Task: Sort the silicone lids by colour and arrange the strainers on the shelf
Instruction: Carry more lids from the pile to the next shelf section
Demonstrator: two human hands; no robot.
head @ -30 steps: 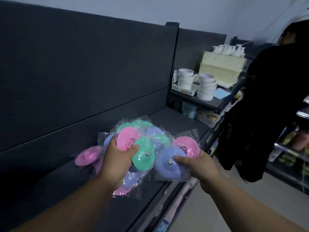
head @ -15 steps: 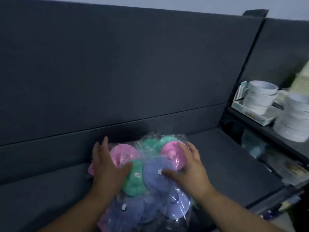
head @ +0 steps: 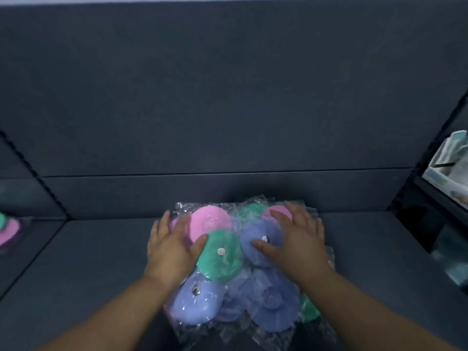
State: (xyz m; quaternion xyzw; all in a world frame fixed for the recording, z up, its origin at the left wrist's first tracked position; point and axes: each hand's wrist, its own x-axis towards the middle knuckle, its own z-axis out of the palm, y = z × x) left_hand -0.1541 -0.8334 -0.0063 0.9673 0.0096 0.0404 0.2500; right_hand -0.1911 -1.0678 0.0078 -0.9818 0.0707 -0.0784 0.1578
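Observation:
A heap of silicone lids in clear plastic bags lies on the dark shelf (head: 367, 249). On top I see a pink lid (head: 211, 221), a green lid (head: 220, 254) with a white knob, and a blue lid (head: 260, 239). More blue lids (head: 195, 302) lie nearer me, and a second pink lid (head: 276, 211) sits at the back. My left hand (head: 169, 247) rests flat on the heap's left side, fingers straight. My right hand (head: 298, 239) lies flat on the right side, its thumb on the blue lid.
The shelf's dark back panel (head: 228, 97) rises right behind the heap. More pink and green lids (head: 7, 229) sit on the neighbouring shelf section at far left. A pale tray with white goods (head: 450, 168) stands on the section at far right.
The heap has settled onto the shelf and my hands have spread flatter over it. The view has swung left and closer, so the stacked white goods are nearly out of sight.

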